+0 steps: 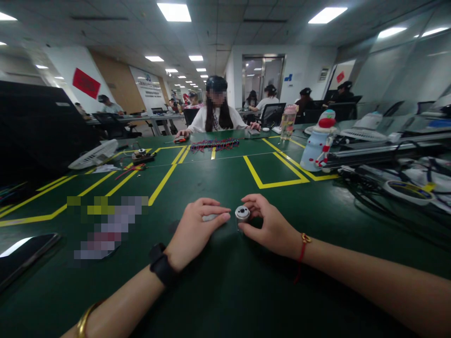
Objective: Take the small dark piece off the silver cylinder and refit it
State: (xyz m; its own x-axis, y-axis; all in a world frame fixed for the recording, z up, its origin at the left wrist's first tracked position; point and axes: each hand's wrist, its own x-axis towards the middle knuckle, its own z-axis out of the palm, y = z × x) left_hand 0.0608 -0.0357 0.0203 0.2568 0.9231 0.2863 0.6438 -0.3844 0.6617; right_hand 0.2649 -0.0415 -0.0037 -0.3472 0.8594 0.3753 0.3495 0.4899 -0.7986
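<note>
Near the middle of the table, a small cylindrical metal motor stands upright, its round top face showing dark holes. My right hand curls around its right side, with thumb and fingers closed on it. Just left of the motor is my left hand, its fingers stretched toward it and the thumb apart, not touching it. A pale patch shows between that thumb and the fingers; what it is I cannot tell. The green table lies under both hands.
At left are a phone, a blurred-out item and a white fan. Bundled wires lie before a person seated opposite. A blue snowman-shaped bottle, a pink-lidded bottle and black cables are at right.
</note>
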